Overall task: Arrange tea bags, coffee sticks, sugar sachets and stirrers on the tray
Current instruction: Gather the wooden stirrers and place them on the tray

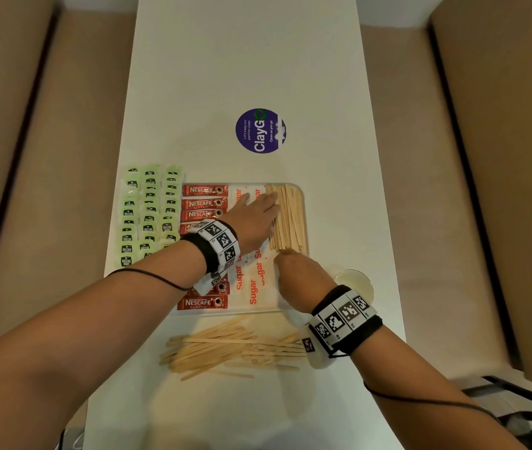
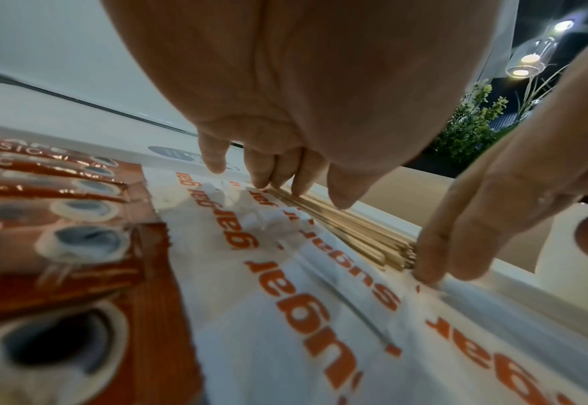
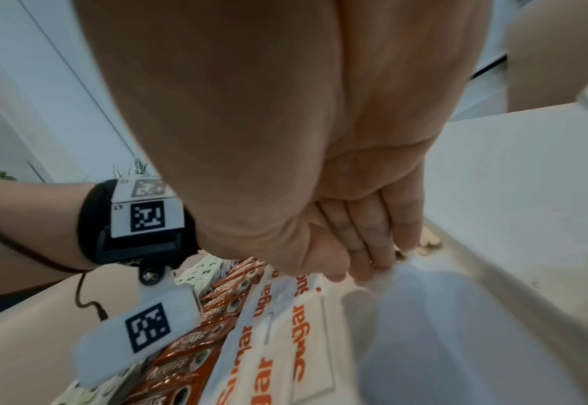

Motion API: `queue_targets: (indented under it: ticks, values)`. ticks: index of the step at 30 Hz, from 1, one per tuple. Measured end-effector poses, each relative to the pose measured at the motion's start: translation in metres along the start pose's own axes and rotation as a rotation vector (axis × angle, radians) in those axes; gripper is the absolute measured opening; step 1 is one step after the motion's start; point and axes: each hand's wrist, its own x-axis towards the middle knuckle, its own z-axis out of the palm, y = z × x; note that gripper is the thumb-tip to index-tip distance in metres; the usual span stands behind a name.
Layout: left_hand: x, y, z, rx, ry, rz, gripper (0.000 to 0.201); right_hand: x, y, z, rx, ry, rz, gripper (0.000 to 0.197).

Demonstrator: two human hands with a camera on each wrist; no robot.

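Observation:
A neat bundle of wooden stirrers lies along the right side of the clear tray. My left hand lies flat, its straight fingers pressing against the bundle's left side. My right hand touches the bundle's near end with straight fingertips. White sugar sachets fill the tray's middle and red coffee sticks lie to their left. Green tea bags sit in rows further left. My left wrist hides some coffee sticks.
A loose pile of stirrers lies on the white table in front of the tray. A clear glass stands right of the tray, close to my right wrist. A round purple sticker is on the table beyond.

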Motion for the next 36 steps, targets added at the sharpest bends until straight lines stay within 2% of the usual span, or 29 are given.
queue_targets:
  ticks: [8,14,20,30,36]
  values:
    - [0.005,-0.003,0.003,-0.014,0.044,0.055,0.057,-0.005,0.007,0.002,0.008,0.037,0.066,0.019]
    - [0.008,-0.002,0.005,-0.046,0.061,0.044,0.057,-0.001,0.008,-0.004,0.045,0.073,0.108,0.016]
    - [0.007,0.009,0.004,0.036,0.041,0.083,0.073,-0.008,0.01,0.0,0.015,0.035,0.126,0.016]
    - [0.011,0.015,0.003,0.048,0.026,0.089,0.062,-0.009,0.013,0.001,0.03,0.055,0.145,0.014]
    - [0.01,0.015,0.004,0.036,0.037,0.087,0.062,-0.012,0.012,0.006,0.002,0.075,0.095,0.023]
